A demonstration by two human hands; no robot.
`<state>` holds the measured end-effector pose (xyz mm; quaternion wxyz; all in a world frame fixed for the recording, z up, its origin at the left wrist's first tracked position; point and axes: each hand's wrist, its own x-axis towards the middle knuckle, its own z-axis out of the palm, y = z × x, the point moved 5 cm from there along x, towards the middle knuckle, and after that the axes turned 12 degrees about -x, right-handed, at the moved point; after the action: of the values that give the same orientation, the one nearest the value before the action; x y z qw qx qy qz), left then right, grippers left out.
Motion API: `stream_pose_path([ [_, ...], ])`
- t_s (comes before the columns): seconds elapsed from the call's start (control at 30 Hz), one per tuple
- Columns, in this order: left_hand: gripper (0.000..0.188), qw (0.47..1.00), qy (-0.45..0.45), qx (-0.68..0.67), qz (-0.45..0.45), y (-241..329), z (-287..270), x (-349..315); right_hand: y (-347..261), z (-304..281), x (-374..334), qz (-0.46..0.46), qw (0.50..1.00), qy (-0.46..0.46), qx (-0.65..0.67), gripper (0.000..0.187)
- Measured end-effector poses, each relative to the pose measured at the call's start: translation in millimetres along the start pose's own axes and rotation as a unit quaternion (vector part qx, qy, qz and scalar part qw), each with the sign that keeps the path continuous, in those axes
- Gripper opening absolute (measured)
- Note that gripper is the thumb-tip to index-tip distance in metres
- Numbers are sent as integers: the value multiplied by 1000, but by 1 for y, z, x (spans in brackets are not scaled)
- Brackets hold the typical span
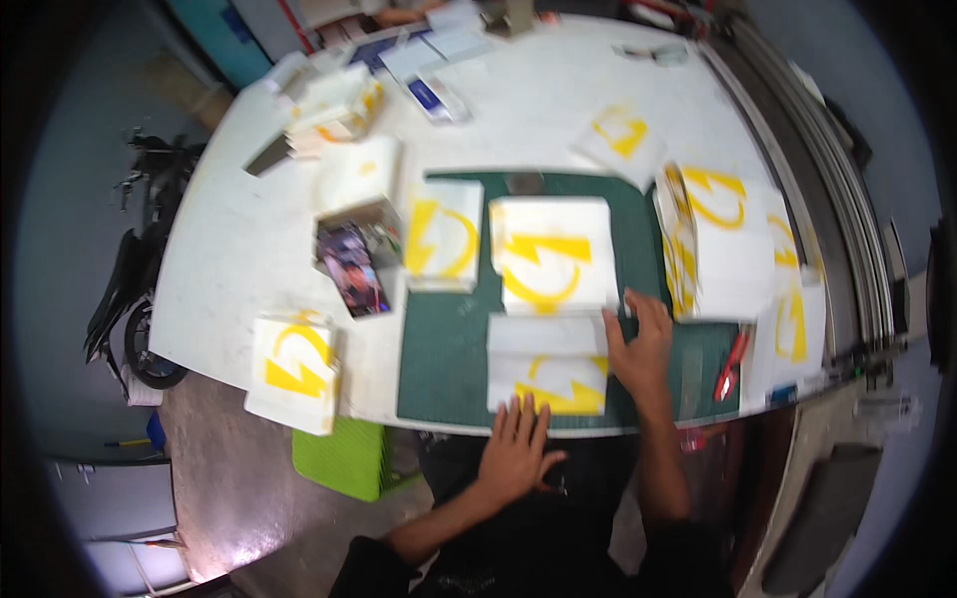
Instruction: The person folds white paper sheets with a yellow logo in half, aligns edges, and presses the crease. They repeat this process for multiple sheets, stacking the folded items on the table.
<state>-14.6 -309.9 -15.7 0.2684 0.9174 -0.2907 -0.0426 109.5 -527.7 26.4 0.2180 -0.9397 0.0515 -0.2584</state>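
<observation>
Two flat hands pin one white sheet (546,371) on the green mat (449,349): left hand (515,450) at its near edge, right hand (638,344) beside it, fingers spread, gripping nothing, likely steadying it.

white yellow-printed packs (550,254) on green mat (444,349)

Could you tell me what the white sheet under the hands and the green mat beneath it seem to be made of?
The white sheet looks like thin matte paper or card with a yellow printed mark: flat, square-cut, stacked alike nearby. The green mat looks like dull rubbery plastic, probably a cutting mat, though blur hides detail. The left hand and right hand rest at the sheet's edges.
</observation>
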Motion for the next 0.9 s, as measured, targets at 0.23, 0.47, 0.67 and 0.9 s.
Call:
stream_pose_path([
  [0.23,83,999,-2,26,23,4,-4,1,-30,-1,48,-251,955,-129,-87,60],
  [0.47,82,999,5,25,31,6,-2,1,-29,20,51,-346,916,-114,-168,63],
  [0.67,81,999,-4,32,27,6,-2,-1,-44,17,60,-395,892,-129,-179,64],
  [0.9,83,1000,-12,9,14,1,6,2,-27,37,74,-402,892,-79,-189,63],
])
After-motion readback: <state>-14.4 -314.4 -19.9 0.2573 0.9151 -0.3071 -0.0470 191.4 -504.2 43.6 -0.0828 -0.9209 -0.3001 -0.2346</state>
